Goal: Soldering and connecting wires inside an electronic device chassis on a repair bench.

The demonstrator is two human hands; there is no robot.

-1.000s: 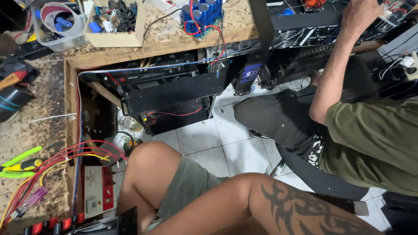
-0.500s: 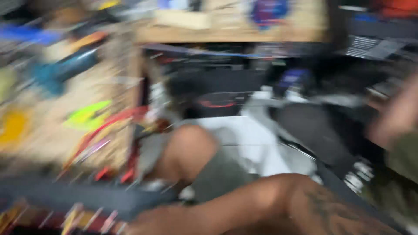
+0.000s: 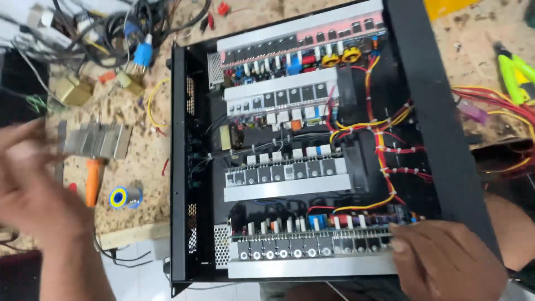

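An open black amplifier chassis [image 3: 178,167] lies on a wooden workbench, showing rows of transistors on aluminium heat sinks [image 3: 287,187] and bundled red and yellow wires [image 3: 384,139]. My right hand [image 3: 446,259] rests at the near right corner, with its fingertips on the end of the nearest board and heat sink row [image 3: 312,253]. It holds nothing I can see. My left hand [image 3: 33,189] is blurred at the left, fingers spread and empty. It hovers over the bench beside a loose finned heat sink [image 3: 95,139].
An orange-handled tool [image 3: 93,181] and a blue and yellow solder spool [image 3: 125,197] lie left of the chassis. Tangled cables [image 3: 128,28] fill the far left. A black panel [image 3: 434,111] lies along the right side, with green-handled pliers [image 3: 515,69] and red wires [image 3: 501,100] beyond.
The view swung from the floor, legs and under-bench area up to the bench top. The open chassis now fills the view and both my hands have come in.
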